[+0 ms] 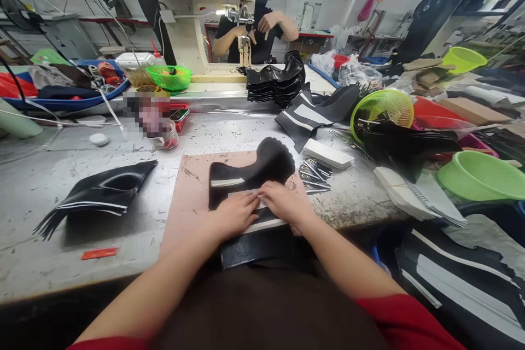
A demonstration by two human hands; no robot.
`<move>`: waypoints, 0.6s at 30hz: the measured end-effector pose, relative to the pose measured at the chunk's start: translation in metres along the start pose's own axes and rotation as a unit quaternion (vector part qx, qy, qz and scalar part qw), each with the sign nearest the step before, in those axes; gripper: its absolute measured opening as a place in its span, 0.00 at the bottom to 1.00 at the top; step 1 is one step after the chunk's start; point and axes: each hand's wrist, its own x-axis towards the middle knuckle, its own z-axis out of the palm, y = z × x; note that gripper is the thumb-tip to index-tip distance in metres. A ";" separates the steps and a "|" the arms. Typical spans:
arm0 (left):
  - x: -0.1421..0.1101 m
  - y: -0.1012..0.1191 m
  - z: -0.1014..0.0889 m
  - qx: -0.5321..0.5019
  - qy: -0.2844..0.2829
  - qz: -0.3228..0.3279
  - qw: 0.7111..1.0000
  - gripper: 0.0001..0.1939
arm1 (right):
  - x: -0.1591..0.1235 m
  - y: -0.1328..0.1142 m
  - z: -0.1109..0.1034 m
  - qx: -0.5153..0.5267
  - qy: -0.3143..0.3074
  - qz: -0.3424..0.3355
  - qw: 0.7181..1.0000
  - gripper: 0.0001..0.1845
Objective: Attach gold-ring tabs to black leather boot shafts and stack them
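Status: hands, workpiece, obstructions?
Left hand, right hand: fingertips close together at white strip. Black piece on pink mat. No obstruction seen; small straps lie to the right.

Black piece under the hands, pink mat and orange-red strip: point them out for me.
Black piece (253,171), head view: dark surface near its middle.
Pink mat (186,202), head view: bare part toward its left edge.
Orange-red strip (99,253), head view: its middle.

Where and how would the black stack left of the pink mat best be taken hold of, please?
The black stack is probably best gripped midway along its white-striped near edge, coming from the near side: that edge seems arched off the table, with dark shadow beneath, while the left ends fan out loosely.
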 end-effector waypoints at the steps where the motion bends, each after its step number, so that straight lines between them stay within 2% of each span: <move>1: 0.000 -0.002 0.003 0.018 -0.011 0.033 0.999 0.22 | 0.001 0.000 0.004 0.001 -0.011 -0.017 1.000 0.09; 3: -0.004 -0.011 0.007 0.031 -0.032 0.055 0.998 0.26 | 0.001 0.003 0.010 -0.011 -0.026 -0.040 0.999 0.12; 5: -0.014 -0.023 0.007 0.031 -0.043 0.065 0.996 0.25 | -0.002 0.007 0.010 -0.040 -0.045 -0.061 0.996 0.15; 10: -0.045 -0.051 0.002 -0.020 -0.007 0.073 0.997 0.19 | 0.000 0.000 -0.005 -0.142 -0.114 -0.093 0.979 0.18; 13: -0.055 -0.052 0.001 -0.064 0.022 0.038 0.997 0.17 | 0.018 -0.017 -0.010 -0.166 -0.169 -0.085 0.968 0.15; 15: -0.058 -0.048 0.001 -0.089 0.037 0.015 0.995 0.15 | 0.032 -0.030 -0.005 -0.159 -0.197 -0.097 0.962 0.14; 18: -0.058 -0.043 0.000 -0.120 0.044 0.007 0.992 0.12 | 0.047 -0.043 0.008 -0.151 -0.200 -0.120 0.961 0.16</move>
